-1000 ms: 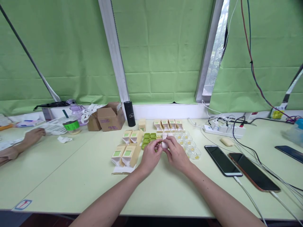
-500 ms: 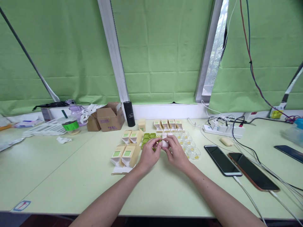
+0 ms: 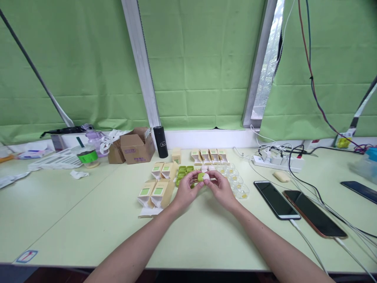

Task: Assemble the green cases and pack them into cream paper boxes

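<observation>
Phones [image 3: 277, 200] (two, cabled) obstruct the table's [image 3: 203, 239] right side.

Right of the black bottle [image 3: 160, 142], the left hand [image 3: 186, 191] is partly covering the green piece [image 3: 200, 177] and green cups [image 3: 182, 174], the right hand [image 3: 222, 191] the white piece [image 3: 206, 177]. Farther right, the edge is cutting off a blue-lidded container [image 3: 372, 154]. The bottle's lettering is looking illegibly small.

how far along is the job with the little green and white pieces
Partway, it seems. The cartons look folded already, flaps open. In hand: the left hand holds a green piece against a white piece in the right hand. Apparently left to handle: green cups and clear cups.
</observation>
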Motion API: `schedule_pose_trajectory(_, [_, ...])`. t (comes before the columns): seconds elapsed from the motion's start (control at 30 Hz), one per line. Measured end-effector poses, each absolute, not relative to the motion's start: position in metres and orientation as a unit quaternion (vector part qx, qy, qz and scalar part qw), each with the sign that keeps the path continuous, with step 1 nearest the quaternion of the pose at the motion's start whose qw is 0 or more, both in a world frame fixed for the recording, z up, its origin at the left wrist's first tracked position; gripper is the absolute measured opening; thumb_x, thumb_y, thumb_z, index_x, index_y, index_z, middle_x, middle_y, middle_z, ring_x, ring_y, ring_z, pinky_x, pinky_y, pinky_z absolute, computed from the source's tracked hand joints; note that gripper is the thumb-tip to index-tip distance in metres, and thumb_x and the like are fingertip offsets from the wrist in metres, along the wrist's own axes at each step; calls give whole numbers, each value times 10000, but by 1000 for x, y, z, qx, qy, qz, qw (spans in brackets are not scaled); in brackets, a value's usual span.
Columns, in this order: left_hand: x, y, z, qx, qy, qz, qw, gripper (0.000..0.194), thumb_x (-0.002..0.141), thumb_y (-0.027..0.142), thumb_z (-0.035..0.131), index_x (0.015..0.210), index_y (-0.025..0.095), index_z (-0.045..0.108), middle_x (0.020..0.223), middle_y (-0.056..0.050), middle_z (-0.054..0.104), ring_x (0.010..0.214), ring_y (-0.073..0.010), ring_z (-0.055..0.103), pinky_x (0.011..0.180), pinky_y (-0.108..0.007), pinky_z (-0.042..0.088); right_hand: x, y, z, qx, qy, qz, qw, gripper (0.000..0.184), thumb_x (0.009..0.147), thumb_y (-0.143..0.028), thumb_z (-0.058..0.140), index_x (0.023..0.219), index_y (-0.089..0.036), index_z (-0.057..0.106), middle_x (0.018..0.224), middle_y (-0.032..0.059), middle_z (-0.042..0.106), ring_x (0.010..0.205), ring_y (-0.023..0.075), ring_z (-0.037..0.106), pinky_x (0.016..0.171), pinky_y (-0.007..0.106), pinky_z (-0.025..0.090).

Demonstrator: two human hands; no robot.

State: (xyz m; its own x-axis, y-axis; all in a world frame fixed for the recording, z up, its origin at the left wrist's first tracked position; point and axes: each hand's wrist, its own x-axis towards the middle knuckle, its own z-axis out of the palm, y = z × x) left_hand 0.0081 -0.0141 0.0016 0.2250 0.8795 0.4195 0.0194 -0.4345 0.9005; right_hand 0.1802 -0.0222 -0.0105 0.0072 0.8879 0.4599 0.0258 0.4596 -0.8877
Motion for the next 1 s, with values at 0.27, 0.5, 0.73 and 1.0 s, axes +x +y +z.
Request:
schedule_pose_trajectory(0.27, [11,-13,0,615,336,550,455,525,787,437,890,1178,150,689,1178,-153,753,1084,-271,739,984,-418,601,178,-20,-8,-361,-546,424,625,486,769,-622,849,1017,-217,744,944,75,774,858,255,723,822,403,600])
schedule_pose_trajectory(0.5, [3,-8,5,556,335,597,471,574,771,444,900,1212,151,678,1211,-154,753,1157,-276,724,1033,-398,569,194,-16,0,-287,-395,561,669,410,738,-539,919,962,-227,777,971,53,786,836,228,738,856,407,604])
schedule_pose_trajectory(0.73, [2,-6,2,511,329,633,480,622,775,469,894,1274,175,667,1250,-128,736,1179,-252,689,1030,-364,535,195,-18,2,-240,-325,636,657,303,735,-431,944,876,-231,767,991,48,790,898,219,726,809,363,605])
schedule_pose_trajectory(1.0, [0,-9,4,507,330,638,476,606,800,473,863,1290,185,653,1281,-123,727,1205,-252,680,1043,-375,534,196,-19,7,-272,-377,589,660,457,735,-533,919,1044,-267,713,1079,63,792,969,272,754,828,430,619])
